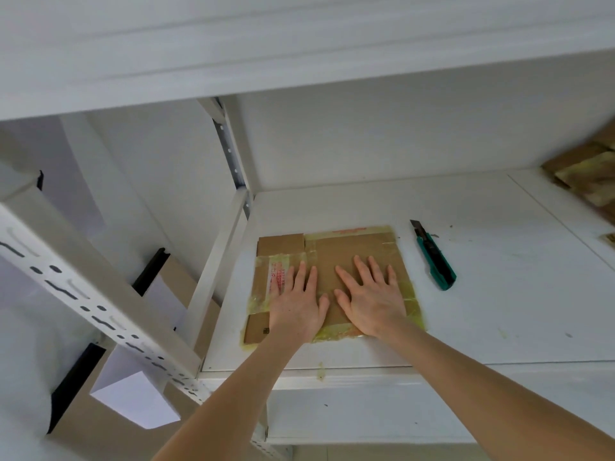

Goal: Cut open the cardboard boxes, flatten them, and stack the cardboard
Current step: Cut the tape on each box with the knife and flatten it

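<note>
Two hands lie flat on the cardboard [336, 247], the left hand [296, 307] over its taped left half and the right hand [372, 304] on the plain brown middle, fingers [361, 271] straight and spread, pressing down and gripping nothing. The cardboard is a flattened box lying on the white shelf [499, 294] near its front edge, with yellowed tape along its borders. A green knife [432, 257] lies just right of the cardboard, apart from it, blade out and pointing away from the person. More brown sheets [589, 174] sit well to the right of the cardboard, probably the stack. Stiff tape at the folds could make the sheet spring up once the pressure goes; sliding it right could knock the bared blade, and a careless reach for the knife could meet its edge
</note>
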{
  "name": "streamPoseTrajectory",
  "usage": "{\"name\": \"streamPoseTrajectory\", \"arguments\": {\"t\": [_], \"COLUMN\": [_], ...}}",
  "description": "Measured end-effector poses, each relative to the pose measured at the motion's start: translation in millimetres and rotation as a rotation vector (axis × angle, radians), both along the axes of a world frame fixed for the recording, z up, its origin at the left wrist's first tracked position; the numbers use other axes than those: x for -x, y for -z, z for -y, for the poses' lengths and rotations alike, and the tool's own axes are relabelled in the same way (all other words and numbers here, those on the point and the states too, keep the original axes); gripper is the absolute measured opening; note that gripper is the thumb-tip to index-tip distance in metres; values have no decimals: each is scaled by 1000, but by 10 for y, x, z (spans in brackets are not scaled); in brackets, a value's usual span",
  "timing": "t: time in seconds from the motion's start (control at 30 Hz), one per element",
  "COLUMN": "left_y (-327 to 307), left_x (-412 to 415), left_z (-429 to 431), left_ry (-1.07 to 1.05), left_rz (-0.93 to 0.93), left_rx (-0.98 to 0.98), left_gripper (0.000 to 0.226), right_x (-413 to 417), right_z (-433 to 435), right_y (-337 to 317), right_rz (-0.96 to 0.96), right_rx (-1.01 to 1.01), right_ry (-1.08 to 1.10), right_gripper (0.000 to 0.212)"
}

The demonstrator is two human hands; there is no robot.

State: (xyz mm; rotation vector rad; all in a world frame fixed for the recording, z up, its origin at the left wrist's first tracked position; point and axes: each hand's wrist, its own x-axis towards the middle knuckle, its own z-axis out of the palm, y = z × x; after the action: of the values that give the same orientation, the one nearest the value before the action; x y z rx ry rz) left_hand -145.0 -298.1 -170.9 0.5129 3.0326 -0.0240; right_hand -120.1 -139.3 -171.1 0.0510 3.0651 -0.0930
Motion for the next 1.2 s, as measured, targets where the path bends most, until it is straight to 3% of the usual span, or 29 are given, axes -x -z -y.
{"name": "streamPoseTrajectory", "arguments": {"t": [0.2,0.33,0.43,0.6,0.73,1.0,1.1,1.2], "left_y": [-71,-265,-400,-461,-393,-319,-239,-167], "left_x": [-14,-2,76,62,0,7,24,88], "left_z": [48,226,428,428,238,-255,-325,-203], "left_ry": [12,-87,-245,-412,-252,84,150,211], "left_rz": [36,139,-54,159,12,58,216,189], "left_rx": [-79,-427,-369,-394,-189,-219,-114,22], "left_gripper": [63,65,71,81,65,52,80,99], "right_x": [-28,-160,-226,-289,-242,97,144,93], "right_z": [24,-97,-414,-854,-912,-1144,-1220,-1312], "right_y": [-93,-302,-516,-588,-468,-459,-474,-511], "right_rz": [25,-9,-194,-99,-38,-45,-27,-85], "right_rx": [31,110,173,225,194,117,217,524], "right_ry": [-8,-37,125,448,497,626,677,746], "right_gripper": [58,49,44,55,55,32,22,18]}}
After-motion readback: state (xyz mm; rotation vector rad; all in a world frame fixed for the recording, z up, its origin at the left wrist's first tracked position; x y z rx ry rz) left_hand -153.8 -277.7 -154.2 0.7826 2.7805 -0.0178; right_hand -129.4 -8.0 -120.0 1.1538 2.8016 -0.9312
